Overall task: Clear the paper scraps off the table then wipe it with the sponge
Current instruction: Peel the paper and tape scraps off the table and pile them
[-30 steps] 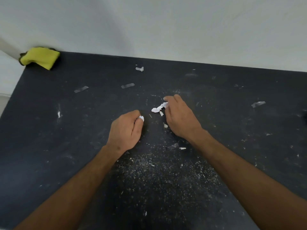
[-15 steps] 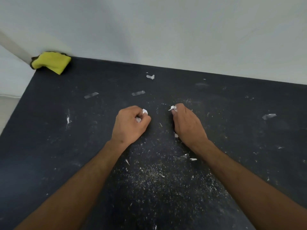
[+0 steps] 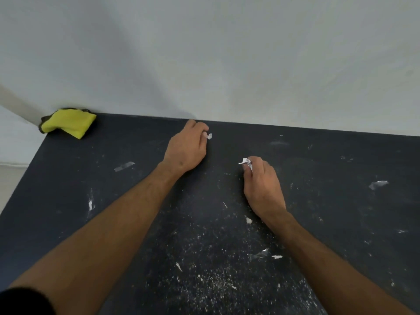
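A dark table carries scattered white paper scraps. My left hand is stretched far toward the back edge, fingers closed on a small white scrap. Nearer the middle, my right hand pinches a crumpled white scrap. Loose scraps lie at the left, at the far left, at the right and near my right wrist. A yellow sponge with a dark underside sits in the back left corner.
A pale wall rises directly behind the table's back edge. Fine white crumbs speckle the near part of the table between my forearms. The table's left edge drops off to a light floor.
My left hand has reached forward to the back of the table, where a scrap lay. My right hand stays shut on its scrap. The view has tilted up, showing more wall.
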Motion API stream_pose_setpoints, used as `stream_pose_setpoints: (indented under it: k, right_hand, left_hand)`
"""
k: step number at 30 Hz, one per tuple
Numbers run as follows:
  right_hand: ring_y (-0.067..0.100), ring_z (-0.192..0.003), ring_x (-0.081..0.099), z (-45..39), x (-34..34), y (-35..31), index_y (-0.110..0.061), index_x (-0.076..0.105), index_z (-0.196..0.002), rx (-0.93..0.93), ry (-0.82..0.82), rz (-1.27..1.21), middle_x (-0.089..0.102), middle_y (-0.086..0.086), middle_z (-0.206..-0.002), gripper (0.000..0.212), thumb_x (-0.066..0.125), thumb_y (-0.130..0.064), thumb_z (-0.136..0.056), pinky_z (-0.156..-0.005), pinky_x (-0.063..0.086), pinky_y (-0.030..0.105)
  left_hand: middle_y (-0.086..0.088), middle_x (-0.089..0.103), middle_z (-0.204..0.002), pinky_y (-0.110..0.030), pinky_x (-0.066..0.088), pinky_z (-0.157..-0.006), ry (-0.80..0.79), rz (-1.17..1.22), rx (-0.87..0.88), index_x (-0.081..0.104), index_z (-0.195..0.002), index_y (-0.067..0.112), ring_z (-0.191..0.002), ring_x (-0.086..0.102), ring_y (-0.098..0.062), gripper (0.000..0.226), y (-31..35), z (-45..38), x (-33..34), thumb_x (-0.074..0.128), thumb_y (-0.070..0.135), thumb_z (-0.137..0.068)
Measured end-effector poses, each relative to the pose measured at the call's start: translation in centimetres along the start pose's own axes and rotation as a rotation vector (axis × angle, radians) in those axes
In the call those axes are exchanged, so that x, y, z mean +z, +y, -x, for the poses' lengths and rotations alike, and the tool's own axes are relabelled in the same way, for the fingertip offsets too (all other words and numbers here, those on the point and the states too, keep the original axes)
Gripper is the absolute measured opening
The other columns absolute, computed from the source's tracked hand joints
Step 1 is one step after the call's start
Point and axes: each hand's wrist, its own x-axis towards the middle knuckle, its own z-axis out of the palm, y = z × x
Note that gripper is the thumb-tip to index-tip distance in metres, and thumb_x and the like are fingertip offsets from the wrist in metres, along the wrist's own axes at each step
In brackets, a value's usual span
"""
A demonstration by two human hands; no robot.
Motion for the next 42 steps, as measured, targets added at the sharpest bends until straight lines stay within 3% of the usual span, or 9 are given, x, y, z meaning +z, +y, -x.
stream_pose_setpoints:
  k: [4,9,12,17,22,28,32,37,42]
  right_hand:
    - [0.028,-0.074,0.054,0.0,0.1,0.3,-0.006,0.057,-0.103,0.011,0.019,-0.003,0.061,0.009,-0.086,0.010,0.047,-0.010,-0.104,-0.071,0.047,0.045]
    - [0.027,-0.078,0.054,0.0,-0.1,0.2,-0.006,0.056,-0.106,0.037,-0.003,-0.031,0.060,0.008,-0.089,0.013,0.045,-0.013,-0.106,-0.073,0.046,0.042]
    - [0.024,-0.078,0.052,0.3,-0.8,0.4,-0.005,0.055,-0.110,0.040,-0.005,-0.060,0.056,0.005,-0.090,0.016,0.042,-0.015,-0.107,-0.071,0.041,0.036]
    - [0.017,-0.079,0.050,1.9,-4.5,2.8,-0.011,0.052,-0.117,0.122,-0.025,-0.085,0.052,-0.003,-0.091,0.021,0.037,-0.024,-0.109,-0.071,0.037,0.030]
    - [0.013,-0.092,0.052,4.8,-10.7,8.3,-0.022,0.044,-0.135,0.232,-0.036,-0.081,0.053,-0.008,-0.104,0.028,0.034,-0.027,-0.109,-0.079,0.038,0.028]
    - [0.017,-0.097,0.057,10.3,-19.6,17.5,-0.012,0.056,-0.123,0.313,0.125,0.021,0.061,-0.002,-0.107,0.025,0.037,-0.020,-0.108,-0.083,0.036,0.024]
    - [0.019,-0.089,0.054,14.1,-26.1,23.0,-0.012,0.057,-0.113,0.427,0.197,0.094,0.055,-0.004,-0.096,0.025,0.034,-0.023,-0.108,-0.078,0.034,0.027]
    - [0.022,-0.095,0.055,18.1,-32.4,29.8,-0.009,0.056,-0.114,0.530,0.316,0.141,0.058,0.006,-0.104,0.032,0.030,-0.027,-0.109,-0.086,0.038,0.030]
    - [0.022,-0.106,0.051,18.8,-33.5,34.6,-0.015,0.054,-0.122,0.563,0.292,0.124,0.057,0.004,-0.113,0.027,0.032,-0.023,-0.109,-0.092,0.033,0.026]
  left_hand:
    - [0.001,0.054,-0.113,-0.037,0.052,-0.076,-0.041,-0.046,0.064,0.060,-0.111,0.019,-0.085,0.061,-0.018,0.024,-0.4,-0.5,1.1,0.051,0.039,-0.102]
    - [-0.001,0.054,-0.104,-0.042,0.051,-0.075,-0.005,-0.043,0.069,0.054,-0.100,0.015,-0.082,0.058,-0.021,0.017,0.1,-0.5,1.2,0.043,0.027,-0.106]
    - [-0.003,0.055,-0.098,-0.037,0.045,-0.073,0.007,0.028,0.064,0.049,-0.098,0.013,-0.080,0.054,-0.022,0.018,1.9,0.7,1.3,0.037,0.025,-0.106]
    - [0.004,0.058,-0.094,-0.030,0.040,-0.071,-0.060,0.151,0.135,0.052,-0.097,0.017,-0.082,0.054,-0.016,0.006,6.4,3.5,3.0,0.047,0.017,-0.101]
    - [0.002,0.062,-0.120,-0.025,0.045,-0.090,-0.161,0.259,0.230,0.057,-0.131,0.015,-0.103,0.058,-0.013,0.029,13.7,5.0,6.6,0.048,0.020,-0.104]
    - [0.006,0.055,-0.106,-0.029,0.047,-0.078,-0.227,0.302,0.403,0.061,-0.108,0.015,-0.086,0.058,-0.012,0.024,25.8,6.4,12.8,0.038,0.024,-0.108]
    - [0.008,0.049,-0.098,-0.026,0.041,-0.069,-0.270,0.305,0.492,0.053,-0.099,0.017,-0.075,0.052,-0.010,0.022,35.0,8.1,17.3,0.039,0.031,-0.108]
    - [0.005,0.049,-0.097,-0.035,0.045,-0.079,-0.239,0.332,0.568,0.050,-0.096,0.017,-0.084,0.047,-0.013,0.015,43.0,9.9,22.4,0.042,0.027,-0.105]
    - [0.000,0.050,-0.106,-0.037,0.042,-0.085,-0.155,0.301,0.525,0.050,-0.102,0.016,-0.094,0.044,-0.016,0.010,48.3,11.2,27.1,0.048,0.024,-0.098]
